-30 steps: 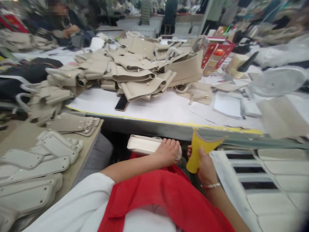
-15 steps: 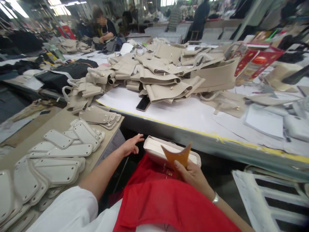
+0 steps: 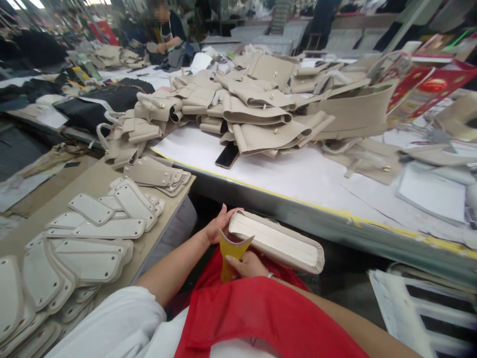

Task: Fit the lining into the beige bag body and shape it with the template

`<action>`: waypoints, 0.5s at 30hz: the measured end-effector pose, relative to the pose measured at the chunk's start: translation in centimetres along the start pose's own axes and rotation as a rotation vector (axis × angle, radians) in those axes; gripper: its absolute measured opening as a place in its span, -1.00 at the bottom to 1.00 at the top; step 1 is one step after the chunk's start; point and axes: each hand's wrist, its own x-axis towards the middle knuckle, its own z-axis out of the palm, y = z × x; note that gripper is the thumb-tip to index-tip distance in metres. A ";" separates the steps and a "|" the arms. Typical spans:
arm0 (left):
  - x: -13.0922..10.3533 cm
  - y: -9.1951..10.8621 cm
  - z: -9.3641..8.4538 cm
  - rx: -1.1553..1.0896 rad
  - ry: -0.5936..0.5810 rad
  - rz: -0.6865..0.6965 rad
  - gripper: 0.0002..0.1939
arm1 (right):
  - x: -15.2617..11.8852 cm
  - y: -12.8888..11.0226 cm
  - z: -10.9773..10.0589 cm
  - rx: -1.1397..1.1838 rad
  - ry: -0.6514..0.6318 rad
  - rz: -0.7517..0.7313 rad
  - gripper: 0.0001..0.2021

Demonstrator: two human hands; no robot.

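Observation:
Resting on my lap, a beige bag lies on its side with its long, pale, rounded-end face up. My left hand grips the bag's left end, its fingers partly hidden behind it. Just below that end, my right hand is closed around a flat yellow scraper with a curved, two-pointed top edge. The scraper stands roughly upright beside the bag; whether it touches the bag I cannot tell. A red apron covers my lap.
Beige bag pieces are heaped on the white-topped table, with a phone before them. Flat pale panels are piled on a board at left. A slatted white rack stands at lower right. Across the table, a person works.
My left hand has moved from open in the air onto the bag's left end. My right hand has brought the scraper left and down. The bag shows more of its pale face.

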 end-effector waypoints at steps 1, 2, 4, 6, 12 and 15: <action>0.0 0.0 -0.3 -0.014 -0.020 -0.012 -0.29 | 0.3 0.0 0.2 0.069 -0.014 0.050 -0.65; 0.0 0.1 -0.5 -0.029 -0.041 -0.015 -0.27 | 0.5 -0.1 0.4 0.132 -0.024 0.090 -0.68; -0.1 0.1 -1.0 -0.059 -0.073 -0.013 -0.25 | 0.9 -0.5 0.8 0.224 -0.038 0.129 -0.74; 0.0 0.0 -1.4 -0.084 -0.086 -0.005 -0.22 | 1.2 -0.9 1.2 0.267 -0.050 0.120 -0.76; 0.3 -0.6 -1.3 0.000 -0.025 0.048 -0.27 | 1.3 -1.5 2.2 0.355 -0.051 0.069 -0.71; 0.7 -0.6 -0.8 0.131 0.057 0.079 -0.32 | 1.5 -1.2 1.9 0.315 -0.048 0.011 -0.70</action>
